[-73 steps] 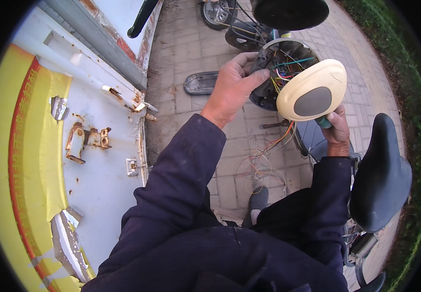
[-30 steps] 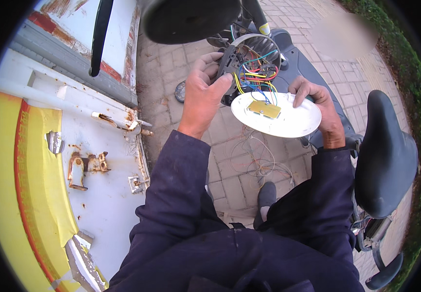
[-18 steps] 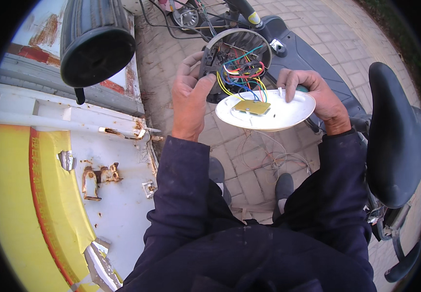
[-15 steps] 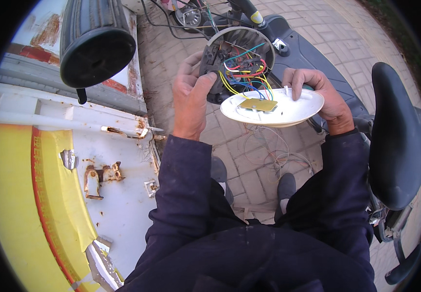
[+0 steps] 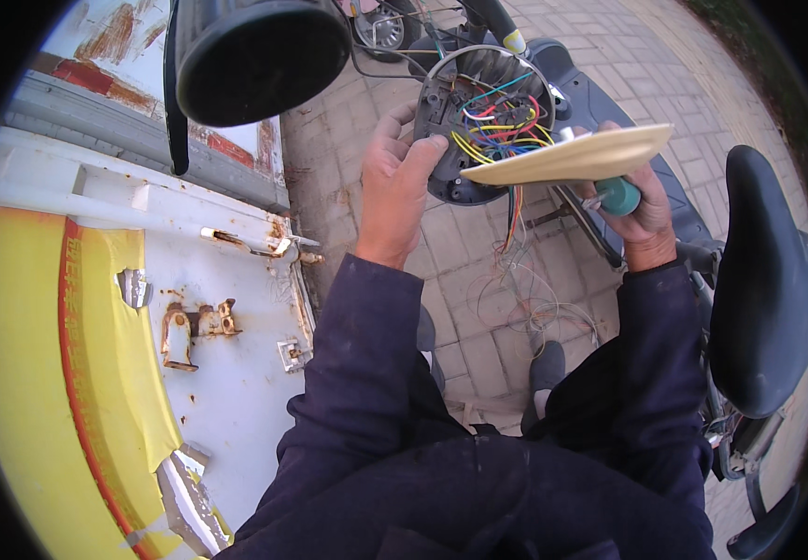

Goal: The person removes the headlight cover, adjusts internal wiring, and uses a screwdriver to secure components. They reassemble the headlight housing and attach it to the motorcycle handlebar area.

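My left hand grips the left side of a round dark housing, thumb on its face. Inside is a tangle of coloured wires, with more hanging below. My right hand is closed round a teal-handled tool, probably a screwdriver, and also holds an oval cream cover, tilted almost edge-on in front of the housing. Its inner face is mostly hidden. Loose thin wires lie or dangle over the paving near my feet.
A black handlebar grip looms at upper left. A scooter's dark footboard is behind the housing; a black saddle stands at right. A rusty white metal panel with torn yellow sheeting lines the left. A small wheel shows beyond.
My right hand has tipped the cover from showing its white inside and board to nearly edge-on, slightly higher. The tool's teal handle now shows clearly. The housing has shifted slightly right.
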The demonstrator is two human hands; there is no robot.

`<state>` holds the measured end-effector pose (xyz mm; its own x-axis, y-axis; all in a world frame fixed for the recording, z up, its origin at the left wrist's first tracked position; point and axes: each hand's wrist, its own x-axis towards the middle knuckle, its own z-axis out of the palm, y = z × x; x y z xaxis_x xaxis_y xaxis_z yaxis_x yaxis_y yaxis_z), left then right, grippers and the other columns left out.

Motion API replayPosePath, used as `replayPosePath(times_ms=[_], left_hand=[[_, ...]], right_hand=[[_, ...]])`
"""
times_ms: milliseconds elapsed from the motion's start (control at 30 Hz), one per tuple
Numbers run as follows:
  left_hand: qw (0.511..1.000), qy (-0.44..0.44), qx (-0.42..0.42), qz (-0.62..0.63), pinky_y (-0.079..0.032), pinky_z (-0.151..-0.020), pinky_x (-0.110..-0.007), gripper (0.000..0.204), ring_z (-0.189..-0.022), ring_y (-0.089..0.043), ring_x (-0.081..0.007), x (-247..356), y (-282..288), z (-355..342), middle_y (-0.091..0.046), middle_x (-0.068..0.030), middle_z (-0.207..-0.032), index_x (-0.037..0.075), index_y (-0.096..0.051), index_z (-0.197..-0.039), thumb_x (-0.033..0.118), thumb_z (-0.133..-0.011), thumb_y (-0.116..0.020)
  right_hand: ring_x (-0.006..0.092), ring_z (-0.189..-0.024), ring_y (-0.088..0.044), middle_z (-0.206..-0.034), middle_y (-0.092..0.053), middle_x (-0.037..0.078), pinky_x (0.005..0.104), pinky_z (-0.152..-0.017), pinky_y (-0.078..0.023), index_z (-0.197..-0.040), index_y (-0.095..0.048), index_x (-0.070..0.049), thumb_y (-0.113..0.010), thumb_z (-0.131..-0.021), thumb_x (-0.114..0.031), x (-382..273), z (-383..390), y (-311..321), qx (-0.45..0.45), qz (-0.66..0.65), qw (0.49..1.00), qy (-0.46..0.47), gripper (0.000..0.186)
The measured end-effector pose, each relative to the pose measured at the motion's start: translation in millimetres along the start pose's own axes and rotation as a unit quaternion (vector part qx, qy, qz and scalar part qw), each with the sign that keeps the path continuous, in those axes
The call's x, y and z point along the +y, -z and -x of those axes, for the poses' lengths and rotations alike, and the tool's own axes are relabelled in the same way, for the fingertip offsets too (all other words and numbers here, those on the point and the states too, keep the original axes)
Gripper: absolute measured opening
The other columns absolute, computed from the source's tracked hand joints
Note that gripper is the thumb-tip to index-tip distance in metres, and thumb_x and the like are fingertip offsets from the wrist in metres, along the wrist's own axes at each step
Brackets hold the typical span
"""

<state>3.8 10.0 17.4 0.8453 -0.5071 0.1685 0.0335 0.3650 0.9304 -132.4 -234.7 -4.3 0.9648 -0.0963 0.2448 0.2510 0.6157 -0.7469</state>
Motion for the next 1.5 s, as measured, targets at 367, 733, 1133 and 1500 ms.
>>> replayPosePath(times_ms=[367, 733, 1133, 1500], left_hand=[[0.998, -0.018, 0.011, -0.057, -0.055, -0.086, -0.027, 0.056, -0.097, -0.07, -0.0129, -7.6, -7.2, -1.1, -0.074, -0.0135, -0.11, -0.01, -0.045, -0.143, 0.009, -0.095, -0.067], [0.999, 0.0, -0.018, -0.03, -0.058, -0.095, -0.034, 0.036, -0.112, -0.07, -0.0187, -4.9, -18.5, -8.6, -0.069, -0.0099, -0.126, -0.002, -0.059, -0.133, 0.007, -0.098, -0.062], [0.999, -0.007, -0.011, -0.034, -0.054, -0.098, -0.03, 0.043, -0.115, -0.068, -0.0155, -8.4, -19.3, -7.9, -0.069, -0.0093, -0.132, -0.004, -0.058, -0.14, 0.008, -0.099, -0.069], [0.998, -0.023, -0.021, -0.048, -0.06, -0.095, -0.037, 0.04, -0.115, -0.071, -0.0192, -7.0, -10.6, -6.9, -0.07, -0.0075, -0.131, 0.003, -0.061, -0.138, 0.02, -0.103, -0.071]], right_hand=[[0.0197, -0.082, -0.06, -0.101, -0.059, 0.01, 0.0283, -0.059, -0.042, -0.12, -0.057, -0.001, -0.056, -0.111, -0.022, -7.4, -23.3, -18.1, 0.044, -0.123, 0.991, -0.041, 0.023], [0.0278, -0.07, -0.074, -0.09, -0.074, 0.017, 0.0309, -0.047, -0.056, -0.114, -0.061, 0.005, -0.064, -0.105, -0.016, -44.3, -55.2, -46.8, 0.065, -0.143, 0.985, -0.073, 0.023], [0.0259, -0.058, -0.074, -0.081, -0.073, 0.014, 0.0297, -0.036, -0.049, -0.11, -0.061, 0.002, -0.064, -0.104, -0.019, -48.4, -55.9, -28.9, 0.122, -0.018, 0.99, -0.066, 0.022], [0.0246, -0.056, -0.073, -0.079, -0.073, 0.011, 0.0296, -0.036, -0.046, -0.107, -0.062, -0.002, -0.067, -0.102, -0.02, -41.8, -57.4, -21.2, 0.157, -0.003, 0.985, -0.065, 0.019]])
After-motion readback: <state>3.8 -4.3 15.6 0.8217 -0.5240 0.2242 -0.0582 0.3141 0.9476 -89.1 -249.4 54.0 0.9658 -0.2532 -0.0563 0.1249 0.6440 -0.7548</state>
